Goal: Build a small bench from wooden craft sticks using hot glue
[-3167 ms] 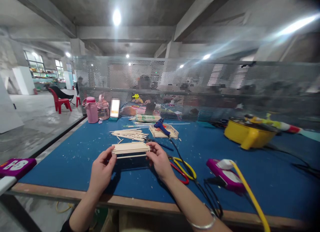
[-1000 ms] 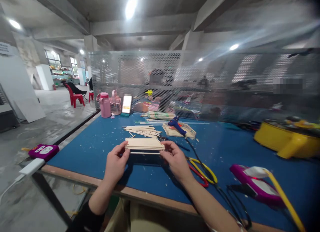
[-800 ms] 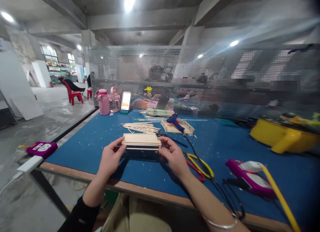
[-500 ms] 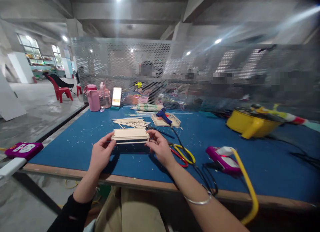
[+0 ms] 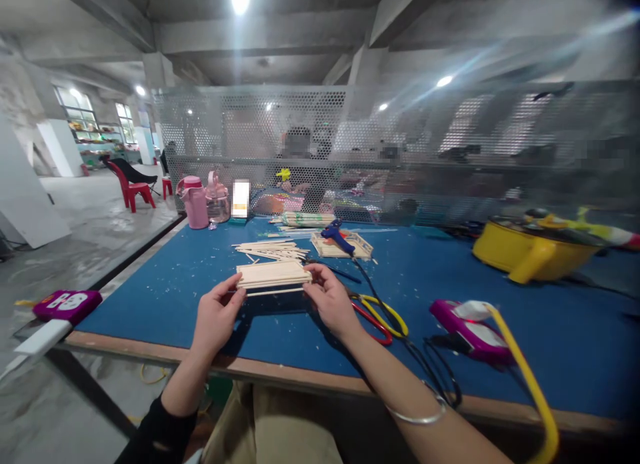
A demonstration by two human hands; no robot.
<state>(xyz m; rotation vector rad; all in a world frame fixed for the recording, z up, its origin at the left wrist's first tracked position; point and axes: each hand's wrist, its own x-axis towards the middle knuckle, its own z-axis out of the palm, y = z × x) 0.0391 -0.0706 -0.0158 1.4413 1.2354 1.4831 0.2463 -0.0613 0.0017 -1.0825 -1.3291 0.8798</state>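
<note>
Left hand and right hand pinch stick frame at opposite ends, fingers nearly closed; best held level, squeezed lightly (it looks flimsy).

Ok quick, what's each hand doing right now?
Left hand: closed on the left end of the wooden frame, thumb in front.
Right hand: closed on the right end of the same frame.

A pale wooden stick frame, oblong with a flat panelled top and a thin bar along its near lower side, sits crosswise above the table, held at both ends.
</note>
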